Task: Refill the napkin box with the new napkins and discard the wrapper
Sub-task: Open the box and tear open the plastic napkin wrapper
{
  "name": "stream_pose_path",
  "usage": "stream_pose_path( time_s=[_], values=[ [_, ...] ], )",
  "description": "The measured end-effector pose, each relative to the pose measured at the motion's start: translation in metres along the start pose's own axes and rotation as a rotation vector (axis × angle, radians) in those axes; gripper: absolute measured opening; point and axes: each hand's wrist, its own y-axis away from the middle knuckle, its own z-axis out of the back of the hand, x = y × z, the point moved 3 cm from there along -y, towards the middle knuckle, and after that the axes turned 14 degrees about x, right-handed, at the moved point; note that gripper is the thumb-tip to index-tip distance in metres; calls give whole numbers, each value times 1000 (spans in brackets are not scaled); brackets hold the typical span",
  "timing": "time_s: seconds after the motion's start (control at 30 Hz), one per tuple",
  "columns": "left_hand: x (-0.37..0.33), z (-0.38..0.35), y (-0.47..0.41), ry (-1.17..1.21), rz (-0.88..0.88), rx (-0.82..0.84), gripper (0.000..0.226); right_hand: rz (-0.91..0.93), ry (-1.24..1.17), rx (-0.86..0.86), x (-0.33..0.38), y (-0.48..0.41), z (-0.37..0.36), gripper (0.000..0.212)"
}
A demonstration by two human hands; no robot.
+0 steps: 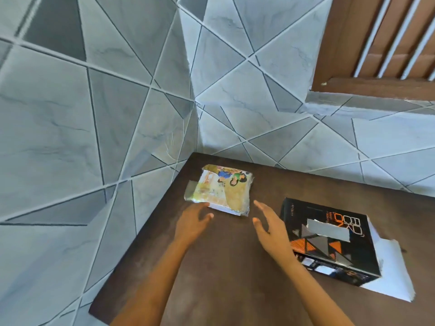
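Note:
A wrapped pack of napkins (pixel 223 189) with a colourful printed wrapper lies flat near the far left corner of the dark brown table (pixel 235 267). To its right stands the black napkin box (pixel 329 241) with orange and grey triangles and a grey slot on top. My left hand (pixel 193 222) hovers just in front of the pack's near left corner, fingers straight, its fingertips at the pack's edge. My right hand (pixel 270 227) is held between the pack and the box, fingers spread, holding nothing.
A white flap or sheet (pixel 390 276) sticks out from under the box on its right side. Grey tiled walls meet in a corner behind the table. A brown wooden window frame (pixel 376 88) sits at the upper right.

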Motion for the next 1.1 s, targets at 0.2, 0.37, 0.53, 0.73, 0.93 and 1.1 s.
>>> stream_pose_path(
  time_s=[0.2,0.37,0.53,0.73,0.93,1.1],
  values=[
    [25,39,-68,-139,-34,26,45,-366,-109,38,-12,-73,-31,65],
    [35,43,-117,73,14,229,47,-546,-143,49,-21,-94,-50,59],
    [48,33,-131,98,38,292,52,-557,-193,-61,-20,-92,-66,49],
    [58,24,-83,108,36,313,55,-560,-156,-235,-21,-47,-76,36],
    [62,6,-16,56,72,308,54,-486,-74,-219,-22,11,-89,36],
    [57,-9,37,-39,144,296,52,-421,-108,-166,-27,54,-91,34]
  ],
)
